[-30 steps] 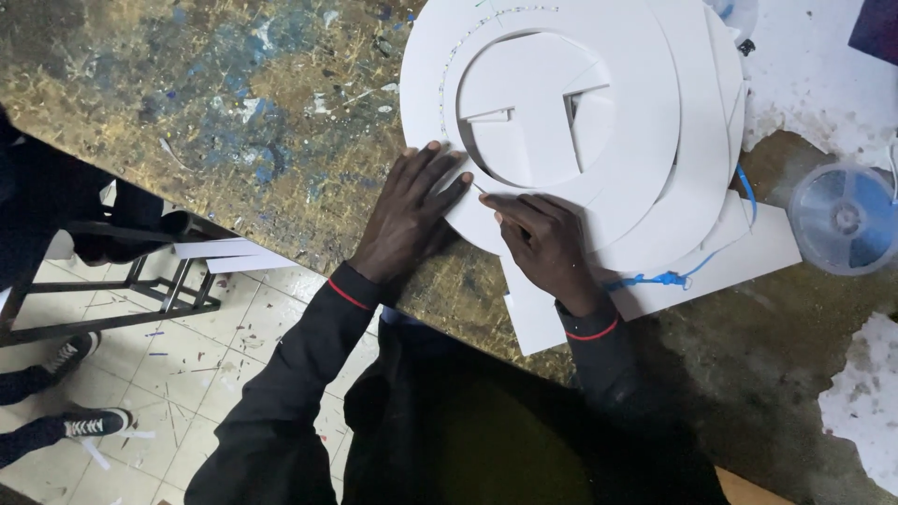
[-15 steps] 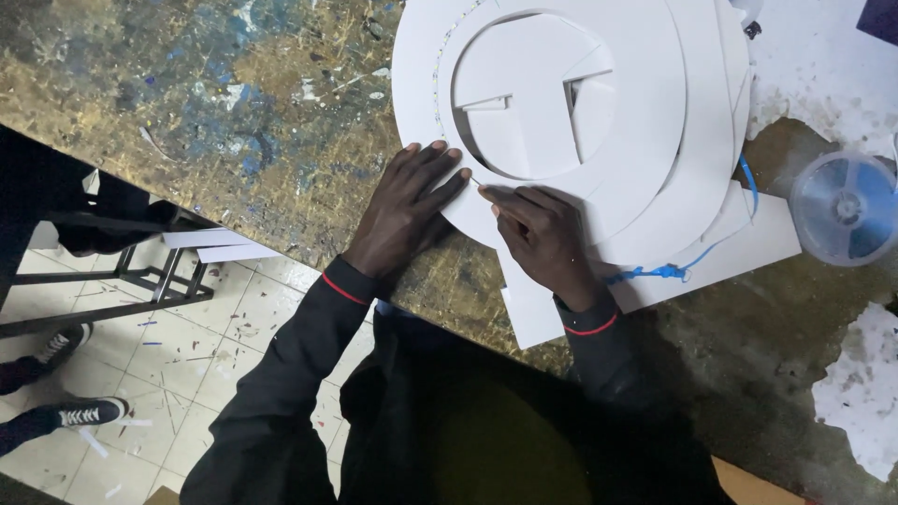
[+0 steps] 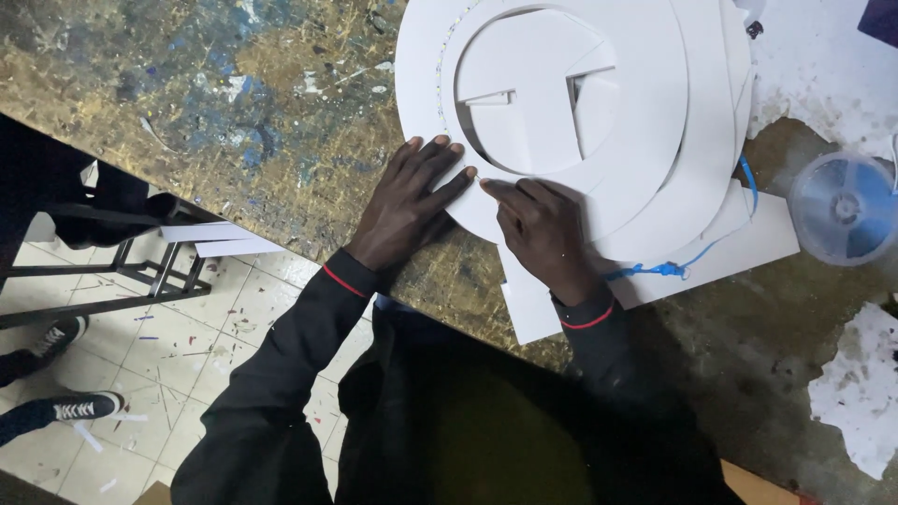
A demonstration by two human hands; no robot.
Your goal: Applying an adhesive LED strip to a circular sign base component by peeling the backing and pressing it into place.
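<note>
A stack of large white foam-board rings and discs point(image 3: 655, 122) lies on a paint-stained wooden table point(image 3: 234, 103). Its inner rim carries a thin strip of small dots point(image 3: 440, 84). My left hand point(image 3: 407, 206) lies flat on the ring's near edge, fingers together. My right hand point(image 3: 543, 234) rests beside it, index finger pressed to the ring's inner rim near the left fingertips. Neither hand holds anything loose. A blue wire point(image 3: 678, 266) runs out from under the rings on the right.
A clear round spool point(image 3: 842, 208) sits at the right edge. White sheets point(image 3: 645, 281) lie under the rings, and torn white paper point(image 3: 856, 393) lies at lower right. Left of the table, a metal stool frame point(image 3: 112, 271) and another person's shoes point(image 3: 75, 407) are on the tiled floor.
The view has shifted slightly. Both hands stay pressed on the ring's near edge, with the fingertips of the two hands now almost touching.
</note>
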